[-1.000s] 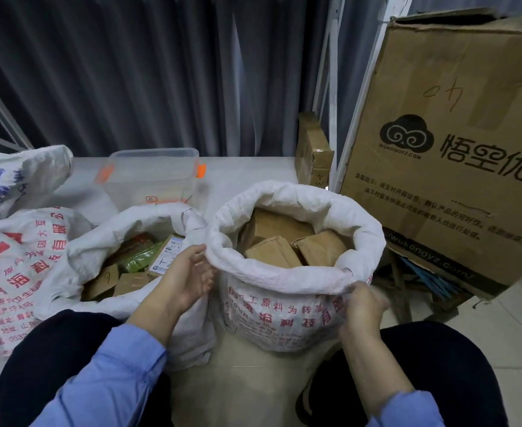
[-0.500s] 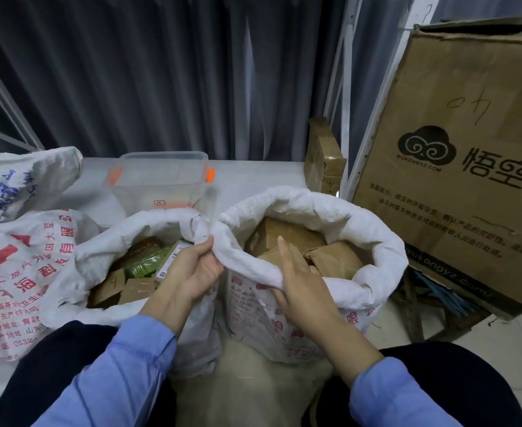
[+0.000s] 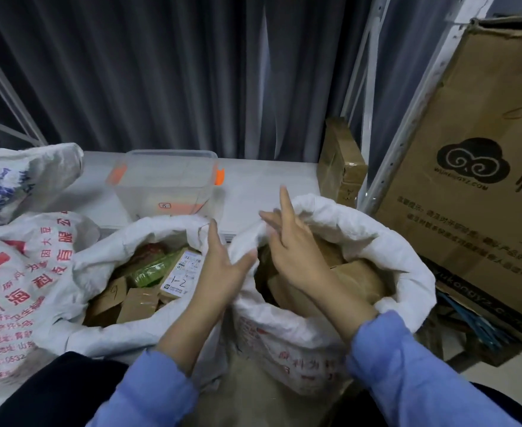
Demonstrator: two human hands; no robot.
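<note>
Two white woven sacks with rolled-down rims stand between my knees. The right sack [image 3: 395,260] is filled with brown cardboard parcels [image 3: 358,278]. In the left sack [image 3: 112,241] lie small cartons, a green packet [image 3: 149,269] and a labelled box [image 3: 182,272]. My left hand [image 3: 222,272] is between the two sacks, fingers straight and pointing up, its thumb spread against the right sack's near-left rim. My right hand [image 3: 290,241] hovers over the right sack's opening by its far-left rim, fingers spread, the index finger pointing up. Neither hand grips anything.
A clear plastic tub [image 3: 167,183] with orange clasps stands behind the sacks on a pale floor. A large printed cardboard box [image 3: 475,192] leans at the right beside a white metal upright [image 3: 407,118] and a small carton [image 3: 343,161]. More printed sacks [image 3: 22,260] lie left; grey curtain behind.
My right hand left the right sack's near-right rim and crossed over its opening to the far-left rim. My left hand released its pinch on the rim and straightened its fingers.
</note>
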